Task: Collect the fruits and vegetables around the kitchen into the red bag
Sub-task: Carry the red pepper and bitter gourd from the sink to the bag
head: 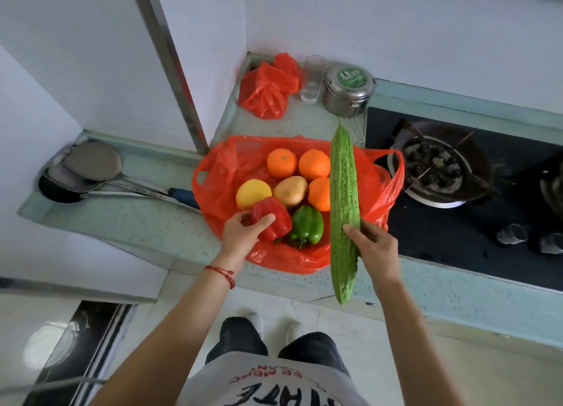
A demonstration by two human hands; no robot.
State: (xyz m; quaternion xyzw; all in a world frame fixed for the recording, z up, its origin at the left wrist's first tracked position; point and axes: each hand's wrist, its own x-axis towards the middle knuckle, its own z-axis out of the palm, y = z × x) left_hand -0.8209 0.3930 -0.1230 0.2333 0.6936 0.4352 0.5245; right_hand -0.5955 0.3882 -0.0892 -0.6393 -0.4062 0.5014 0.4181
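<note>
While left hand (pixel 243 232) grips pepper (pixel 272 221); right hand (pixel 373 247) holds gourd (pixel 343 192).

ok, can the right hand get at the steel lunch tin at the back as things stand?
Probably not directly: the right hand grips the bitter gourd, so it isn't free. The steel tin itself stands unobstructed beyond the red bag.

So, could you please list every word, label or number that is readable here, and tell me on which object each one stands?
Grey shirt, large black print: seen upside down and cut off by the frame edge; letters like "HATE" show, the whole word cannot be told.
Grey shirt, small red line: seen upside down and blurred; not readable.
Steel container, green lid label: a white logo, too blurred to read.
No other text is visible.
</note>
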